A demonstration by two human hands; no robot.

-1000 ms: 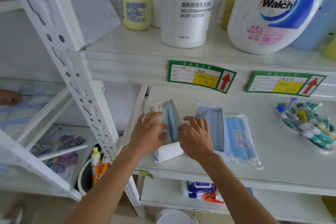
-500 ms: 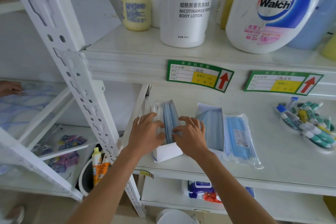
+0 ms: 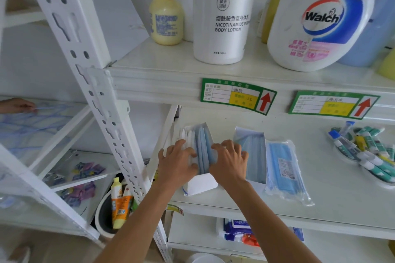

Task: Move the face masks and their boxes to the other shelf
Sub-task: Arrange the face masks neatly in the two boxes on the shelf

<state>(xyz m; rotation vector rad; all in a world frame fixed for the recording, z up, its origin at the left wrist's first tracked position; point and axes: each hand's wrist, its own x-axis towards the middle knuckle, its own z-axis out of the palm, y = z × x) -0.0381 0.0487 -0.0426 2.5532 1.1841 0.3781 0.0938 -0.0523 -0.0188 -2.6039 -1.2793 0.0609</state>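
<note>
I see both forearms reaching up and forward from the bottom of the view onto the middle shelf [image 3: 320, 177], wrists slightly bent. My left hand [image 3: 178, 163] sits on the left side of the open white mask box [image 3: 199, 184], fingers curled over the white and blue face masks [image 3: 202, 147] standing on edge inside it, thumb out to the left. My right hand [image 3: 229, 162] mirrors it on the right side, fingers curled in against the blue stack, so the two hands squeeze the masks between them; I cannot tell how firm the hold is.

The box rests near the shelf's left front corner, just beside the perforated white upright [image 3: 89, 83]. Touching its right side lies a second box [image 3: 252, 153] of pale blue masks, partly under my right hand, and next to that a sealed clear pack of blue masks [image 3: 284, 171] lying flat.

On the shelf above stand a body lotion bottle [image 3: 223, 21] and a Walch jug [image 3: 318, 21]. Further right on the middle shelf, well apart from the masks, a heap of small tubes [image 3: 367, 149] fills a dish.
</note>
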